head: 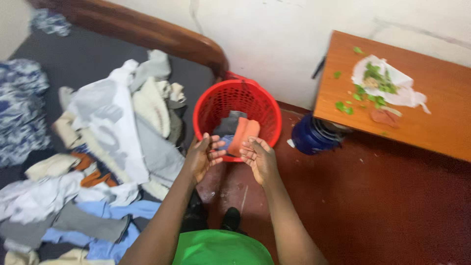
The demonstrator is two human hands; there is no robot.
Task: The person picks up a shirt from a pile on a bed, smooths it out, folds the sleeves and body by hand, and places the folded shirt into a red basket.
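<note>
both empty hands (230, 157) hover just before red basket (206, 105).

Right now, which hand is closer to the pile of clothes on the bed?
The left hand. It hangs beside the clothes pile on the bed, while the right hand sits farther off, in front of the red basket. Both hands are open and empty.

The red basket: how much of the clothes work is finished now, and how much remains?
Done: the red basket holds a few pieces, one orange. In hand: nothing; the left hand and right hand are open and empty beside its rim. Left: a large clothes pile lies on the bed.
</note>
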